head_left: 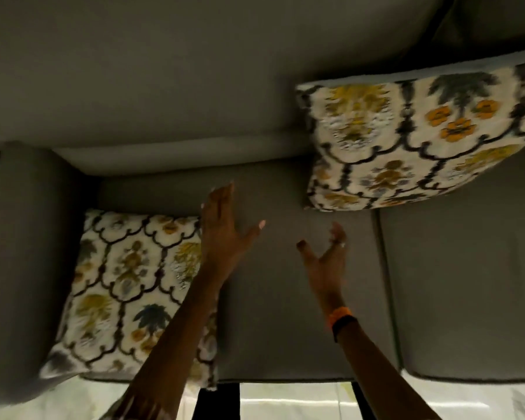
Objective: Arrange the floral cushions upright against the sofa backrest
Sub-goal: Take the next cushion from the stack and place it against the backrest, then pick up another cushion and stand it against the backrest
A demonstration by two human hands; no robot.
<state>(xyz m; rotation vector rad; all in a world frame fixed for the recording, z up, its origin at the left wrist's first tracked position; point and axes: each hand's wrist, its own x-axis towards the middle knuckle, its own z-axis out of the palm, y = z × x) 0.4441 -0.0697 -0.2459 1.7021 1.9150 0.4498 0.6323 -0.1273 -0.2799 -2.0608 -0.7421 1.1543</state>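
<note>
One floral cushion (412, 137), cream with yellow, orange and dark blue flowers, leans against the grey sofa backrest (164, 86) at the upper right. A second floral cushion (125, 286) lies flat on the seat at the left, beside the armrest. My left hand (225, 234) is over the right edge of the flat cushion, fingers spread, holding nothing. My right hand (328, 253) hovers over the bare seat below the leaning cushion, fingers apart and empty, an orange and black band on its wrist.
The grey armrest (22, 253) bounds the seat on the left. A seam (385, 283) splits the seat cushions right of my right hand. Pale marble floor (294, 401) shows below the sofa's front edge.
</note>
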